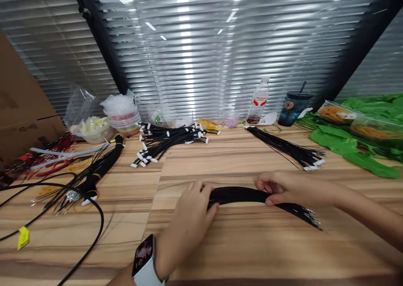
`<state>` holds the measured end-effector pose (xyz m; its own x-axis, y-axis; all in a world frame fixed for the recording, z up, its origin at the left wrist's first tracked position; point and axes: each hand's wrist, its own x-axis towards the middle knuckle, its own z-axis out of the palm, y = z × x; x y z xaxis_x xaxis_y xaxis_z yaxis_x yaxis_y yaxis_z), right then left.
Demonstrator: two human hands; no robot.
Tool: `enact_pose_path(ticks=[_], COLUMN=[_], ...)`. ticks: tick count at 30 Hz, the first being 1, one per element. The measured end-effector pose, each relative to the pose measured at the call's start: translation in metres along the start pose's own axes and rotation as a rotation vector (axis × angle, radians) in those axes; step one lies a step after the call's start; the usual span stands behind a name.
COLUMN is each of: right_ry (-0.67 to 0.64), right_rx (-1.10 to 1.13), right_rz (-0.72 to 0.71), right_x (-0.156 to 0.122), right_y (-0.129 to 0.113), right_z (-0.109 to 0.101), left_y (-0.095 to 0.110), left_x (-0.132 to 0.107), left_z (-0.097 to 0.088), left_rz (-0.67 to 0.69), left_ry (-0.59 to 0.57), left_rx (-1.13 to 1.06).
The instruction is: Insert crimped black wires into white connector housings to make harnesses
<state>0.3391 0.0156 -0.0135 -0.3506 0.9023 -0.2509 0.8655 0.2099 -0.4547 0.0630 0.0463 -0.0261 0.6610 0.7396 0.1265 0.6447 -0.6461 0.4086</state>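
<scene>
A bundle of black wires (237, 195) lies across the wooden table between my two hands, bowed slightly upward in the middle. My left hand (197, 208) is closed round its left end, which the fingers hide. Toward the other end, my right hand (278, 187) grips the bundle between thumb and fingers. Past the right hand the wires fan out into bare silvery tips. Behind it lies another black wire bundle (283, 145) with white connectors. A heap of black wires with white connectors (171, 137) sits farther back on the left.
At left are a tied black wire bundle (105, 164) and a looped black cable (102, 219) with a yellow tag (23, 237). Along the back stand plastic tubs (122, 118), a bottle (258, 103) and a dark tumbler (292, 109). Green plastic (352, 149) covers the right rear.
</scene>
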Motion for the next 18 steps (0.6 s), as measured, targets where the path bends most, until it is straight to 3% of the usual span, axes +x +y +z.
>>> enact_pose_path(ticks=[2,4,8,12,15,18], right_ry=[-0.079,-0.030,0.247,0.523,0.593,0.668], right_rx=[-0.109,-0.172,-0.335,-0.501,-0.556,-0.571], right_rz=[-0.020,-0.054,-0.102,-0.018,0.015,-0.025], right_x=[0.021,0.051,0.132,0.204,0.233,0.235], right_y=[-0.008,-0.021,-0.054,-0.071,-0.070,-0.067], right_z=[-0.013,-0.025,-0.034,-0.029,-0.024,-0.024], left_y=[0.003,0.006,0.009,0.008,0.007,0.007], left_x=[-0.001,-0.003,-0.007,-0.008,-0.010,-0.011], left_z=[-0.002,-0.003,-0.006,-0.004,-0.001,-0.002], left_rz=[0.025,0.040,0.064,0.077,0.094,0.102], left_ry=[-0.008,-0.011,-0.067,-0.082,-0.087,-0.084], left_rx=[0.068,0.124,0.191,0.262,0.292,0.281])
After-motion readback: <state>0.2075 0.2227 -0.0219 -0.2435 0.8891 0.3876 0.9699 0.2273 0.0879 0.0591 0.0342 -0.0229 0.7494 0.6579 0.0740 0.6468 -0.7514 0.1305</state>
